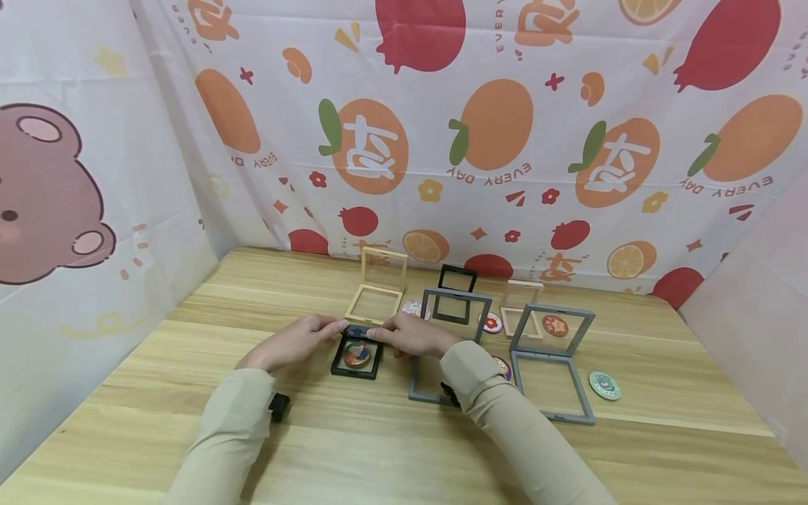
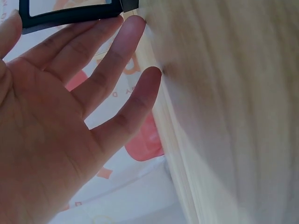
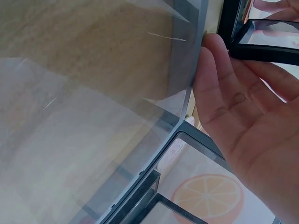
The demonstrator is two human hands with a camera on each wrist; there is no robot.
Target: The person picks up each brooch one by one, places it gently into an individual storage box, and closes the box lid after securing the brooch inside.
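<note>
At seven o'clock in the head view, a small black hinged frame (image 1: 355, 374) lies on the tabletop (image 1: 341, 435), its lid (image 1: 357, 332) raised, a round badge (image 1: 357, 355) inside; the left hand (image 1: 290, 344) pinches the lid at nine o'clock, the right hand (image 1: 421, 337) at three; closing it well would likely mean lowering both sides evenly, keeping the badge centred; hinged frames number six: that one, a second black frame (image 1: 459, 269), a yellow frame (image 1: 381, 288), a pale pink frame (image 1: 522, 283) and two grey frames (image 1: 543, 355); round badges number six: that one and five others (image 1: 605, 386), spread between two and about three o'clock from it.
</note>
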